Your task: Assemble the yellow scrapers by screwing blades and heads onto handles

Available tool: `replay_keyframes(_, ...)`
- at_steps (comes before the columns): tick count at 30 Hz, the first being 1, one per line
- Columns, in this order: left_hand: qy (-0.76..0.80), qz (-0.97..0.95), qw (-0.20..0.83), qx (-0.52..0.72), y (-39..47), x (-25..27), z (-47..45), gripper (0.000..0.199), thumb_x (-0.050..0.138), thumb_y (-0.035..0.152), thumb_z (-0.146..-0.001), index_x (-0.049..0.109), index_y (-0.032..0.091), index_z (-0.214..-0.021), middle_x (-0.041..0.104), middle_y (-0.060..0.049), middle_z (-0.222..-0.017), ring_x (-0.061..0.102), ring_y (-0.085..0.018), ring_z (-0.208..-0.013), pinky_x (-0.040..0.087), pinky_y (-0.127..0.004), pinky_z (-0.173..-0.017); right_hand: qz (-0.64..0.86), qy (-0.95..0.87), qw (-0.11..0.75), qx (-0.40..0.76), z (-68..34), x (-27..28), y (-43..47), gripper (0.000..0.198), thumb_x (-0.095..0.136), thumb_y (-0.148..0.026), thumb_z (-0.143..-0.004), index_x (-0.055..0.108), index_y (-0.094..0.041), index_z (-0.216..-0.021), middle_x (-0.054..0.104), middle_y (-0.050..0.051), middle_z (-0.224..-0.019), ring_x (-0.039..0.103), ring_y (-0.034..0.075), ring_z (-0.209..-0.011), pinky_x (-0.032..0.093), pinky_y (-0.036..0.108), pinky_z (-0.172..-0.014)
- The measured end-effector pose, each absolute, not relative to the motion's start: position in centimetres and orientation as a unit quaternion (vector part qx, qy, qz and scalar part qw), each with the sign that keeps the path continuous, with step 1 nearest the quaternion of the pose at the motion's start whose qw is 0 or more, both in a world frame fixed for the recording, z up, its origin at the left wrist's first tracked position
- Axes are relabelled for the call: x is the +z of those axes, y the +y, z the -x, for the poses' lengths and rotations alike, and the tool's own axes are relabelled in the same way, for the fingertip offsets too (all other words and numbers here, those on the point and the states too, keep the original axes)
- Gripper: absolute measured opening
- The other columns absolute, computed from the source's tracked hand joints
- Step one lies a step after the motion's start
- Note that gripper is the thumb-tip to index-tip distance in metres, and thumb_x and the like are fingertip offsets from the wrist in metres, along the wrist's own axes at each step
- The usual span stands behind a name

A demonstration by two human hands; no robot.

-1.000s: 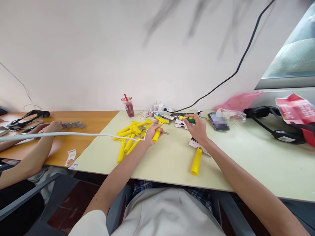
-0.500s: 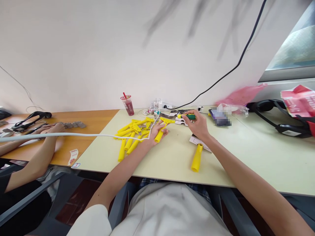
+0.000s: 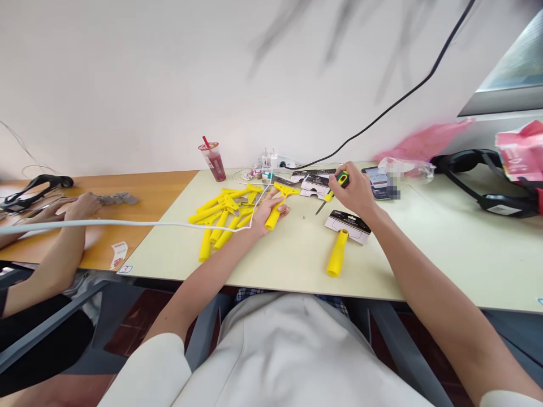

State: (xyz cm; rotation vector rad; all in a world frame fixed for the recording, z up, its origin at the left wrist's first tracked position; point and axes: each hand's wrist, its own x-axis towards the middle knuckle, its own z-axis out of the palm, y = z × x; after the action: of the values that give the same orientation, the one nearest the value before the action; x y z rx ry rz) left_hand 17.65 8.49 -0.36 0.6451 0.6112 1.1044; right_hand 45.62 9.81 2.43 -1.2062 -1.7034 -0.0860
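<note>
My left hand [image 3: 262,216] is closed around a yellow plastic scraper [image 3: 272,218], its wide head up and its hollow handle end toward me. In my right hand [image 3: 356,191] is a screwdriver [image 3: 328,195] with a green and yellow handle; its thin shaft slants down and left over the table. A tiny dark piece [image 3: 304,217], perhaps a screw, lies between the hands. Left of my left hand several more yellow scrapers [image 3: 205,244] are heaped. Nearer to me, below my right hand, another yellow scraper [image 3: 337,255] rests with its head over a black and white package card [image 3: 358,233].
Behind the hands lie more cards [image 3: 314,185] and a power strip with plugs [image 3: 271,160]. A drink cup [image 3: 215,164] stands at the back. Rightward are a phone [image 3: 377,183] and a black headset [image 3: 479,195]. A white cable [image 3: 127,223] crosses the view. A co-worker's hands [image 3: 80,208] are at far left.
The screwdriver has swung from lying level, pointing left, to slanting downward. My right hand has moved slightly right and up. My left hand still holds the scraper. The view has shifted a little.
</note>
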Motion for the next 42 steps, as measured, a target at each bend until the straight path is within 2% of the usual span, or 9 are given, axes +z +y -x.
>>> replay_keyframes(6,0.279,-0.306,0.758,0.504,8.5,-0.5,-17.6,0.056,0.084,0.008,-0.085,0.063,0.026,-0.135,0.074,-0.007,-0.136,0.051,-0.001,-0.057,0.060,-0.024,-0.073,0.490,-0.742,0.456,-0.016,-43.2,1.6,9.0,0.030,0.062,-0.059,-0.106,0.058,-0.029,-0.106,0.062,-0.002,-0.068,0.051,0.020,-0.053,0.045,0.037,-0.066)
replay_keyframes(12,0.270,-0.306,0.757,0.511,8.5,-0.4,-17.5,0.052,0.082,0.008,-0.087,0.065,0.026,-0.133,0.074,-0.007,-0.136,0.051,-0.002,-0.058,0.059,-0.024,-0.071,0.469,-0.761,0.447,0.006,-41.8,0.9,8.6,0.044,0.058,-0.073,-0.105,0.056,-0.029,-0.103,0.065,-0.001,-0.066,0.055,0.021,-0.051,0.041,0.036,-0.059)
replay_keyframes(16,0.281,-0.312,0.756,0.503,8.6,-0.5,-17.6,0.060,0.083,0.011,-0.087,0.061,0.028,-0.140,0.074,-0.008,-0.138,0.051,-0.002,-0.058,0.059,-0.025,-0.074,0.458,-0.768,0.448,0.012,-41.5,0.9,8.3,0.041,0.056,-0.069,-0.106,0.054,-0.029,-0.103,0.070,0.000,-0.070,0.052,0.018,-0.046,0.043,0.035,-0.059)
replay_keyframes(21,0.276,-0.316,0.754,0.505,8.6,-0.5,-17.5,0.061,0.084,0.010,-0.086,0.060,0.027,-0.140,0.076,-0.008,-0.134,0.051,-0.002,-0.057,0.058,-0.024,-0.073,0.450,-0.779,0.437,-0.001,-41.5,0.8,8.3,0.035,0.057,-0.064,-0.106,0.053,-0.029,-0.102,0.063,-0.003,-0.061,0.053,0.019,-0.047,0.041,0.035,-0.059)
replay_keyframes(25,0.281,-0.309,0.755,0.506,8.6,-0.6,-17.5,0.060,0.086,0.011,-0.086,0.062,0.028,-0.138,0.076,-0.007,-0.131,0.052,-0.002,-0.058,0.059,-0.025,-0.073,0.454,-0.773,0.444,-0.008,-41.5,0.8,8.3,0.036,0.058,-0.065,-0.105,0.054,-0.029,-0.101,0.062,-0.003,-0.062,0.052,0.020,-0.048,0.040,0.035,-0.058)
replay_keyframes(35,0.299,-0.315,0.767,0.473,9.0,-1.2,-17.6,0.054,0.083,0.007,-0.086,0.063,0.024,-0.133,0.076,-0.006,-0.121,0.053,-0.004,-0.057,0.058,-0.024,-0.069,0.471,-0.675,0.564,-0.058,-42.4,2.5,7.7,0.042,0.059,-0.069,-0.105,0.054,-0.028,-0.097,0.062,0.001,-0.074,0.051,0.018,-0.055,0.047,0.036,-0.061)
replay_keyframes(42,0.296,-0.309,0.810,0.400,8.3,-0.9,-17.8,0.058,0.082,0.004,-0.085,0.064,0.022,-0.137,0.076,-0.015,-0.138,0.054,-0.005,-0.058,0.058,-0.026,-0.064,0.488,-0.625,0.606,-0.063,-42.7,2.7,8.0,0.038,0.061,-0.065,-0.105,0.055,-0.028,-0.097,0.061,-0.001,-0.075,0.051,0.017,-0.055,0.048,0.036,-0.063)
